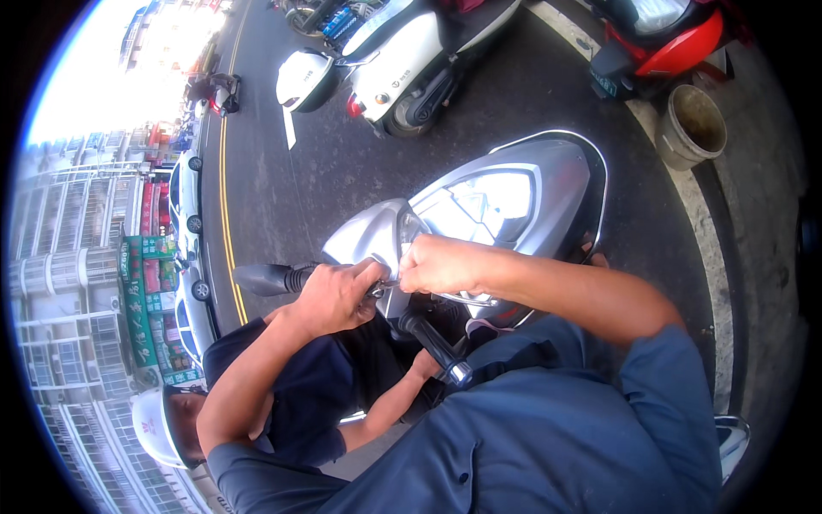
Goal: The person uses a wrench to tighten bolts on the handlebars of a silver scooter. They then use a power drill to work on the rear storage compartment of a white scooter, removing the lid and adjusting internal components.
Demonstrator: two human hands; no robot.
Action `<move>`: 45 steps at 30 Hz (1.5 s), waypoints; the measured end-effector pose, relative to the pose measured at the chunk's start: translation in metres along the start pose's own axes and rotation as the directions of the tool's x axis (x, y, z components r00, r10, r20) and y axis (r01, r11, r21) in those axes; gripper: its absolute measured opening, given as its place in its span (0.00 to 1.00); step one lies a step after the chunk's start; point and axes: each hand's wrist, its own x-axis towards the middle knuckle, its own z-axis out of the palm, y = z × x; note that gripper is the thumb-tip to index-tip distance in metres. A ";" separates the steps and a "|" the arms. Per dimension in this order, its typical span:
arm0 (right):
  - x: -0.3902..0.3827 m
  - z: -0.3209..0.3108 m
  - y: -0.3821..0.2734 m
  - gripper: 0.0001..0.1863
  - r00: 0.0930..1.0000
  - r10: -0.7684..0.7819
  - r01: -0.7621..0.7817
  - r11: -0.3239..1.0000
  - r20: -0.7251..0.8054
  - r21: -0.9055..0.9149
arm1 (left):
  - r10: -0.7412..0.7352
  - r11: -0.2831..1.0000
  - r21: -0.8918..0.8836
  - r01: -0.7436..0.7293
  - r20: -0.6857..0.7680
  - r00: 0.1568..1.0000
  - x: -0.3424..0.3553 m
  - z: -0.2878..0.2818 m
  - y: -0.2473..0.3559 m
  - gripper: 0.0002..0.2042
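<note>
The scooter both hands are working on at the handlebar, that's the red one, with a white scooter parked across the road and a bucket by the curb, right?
Not quite: the scooter under the left hand and right hand is silver, as the head view shows. The red scooter is parked at the curb. The white scooter across the road and the bucket are as you said.

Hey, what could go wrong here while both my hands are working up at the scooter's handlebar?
Both the left hand and right hand crowd the silver scooter head, by the left handlebar grip; a slip there might pinch fingers. Another person's hand holds the right handlebar grip, so turning the bar may jerk it. The scooter stands on open road with parked cars close by, so passing traffic seems possible.
</note>
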 end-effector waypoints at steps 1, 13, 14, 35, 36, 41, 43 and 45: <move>0.000 0.000 -0.001 0.08 1.000 0.008 -0.007 1.000 0.005 -0.006 | -0.005 1.000 -0.001 0.005 0.012 1.000 0.000 -0.001 0.000 0.21; 0.003 -0.035 0.012 0.12 0.984 -0.084 0.123 0.958 0.157 -0.257 | -0.104 0.994 -0.022 0.105 0.028 0.994 0.011 -0.004 0.006 0.16; -0.003 -0.039 0.014 0.13 0.982 -0.111 0.144 0.962 0.151 -0.232 | -0.108 0.994 -0.026 0.109 0.034 0.994 0.011 -0.004 0.005 0.15; -0.016 0.008 0.041 0.11 0.926 -0.337 0.240 0.874 -0.172 -0.422 | -0.137 0.989 -0.060 0.136 -0.001 0.991 0.011 -0.008 0.008 0.13; -0.013 0.012 0.045 0.11 0.916 -0.353 0.245 0.869 -0.191 -0.431 | -0.135 0.989 -0.056 0.135 -0.010 0.991 0.011 -0.008 0.007 0.13; -0.011 0.017 0.037 0.10 0.921 -0.316 0.216 0.902 -0.229 -0.374 | -0.159 0.986 -0.045 0.158 -0.018 0.987 0.007 -0.009 0.009 0.12; -0.008 0.017 0.036 0.10 0.921 -0.322 0.223 0.898 -0.221 -0.380 | -0.149 0.988 -0.032 0.148 -0.027 0.988 0.006 -0.008 0.006 0.13; -0.003 0.013 0.036 0.11 0.919 -0.339 0.236 0.881 -0.201 -0.410 | -0.149 0.989 -0.025 0.148 -0.040 0.988 0.008 -0.009 0.007 0.13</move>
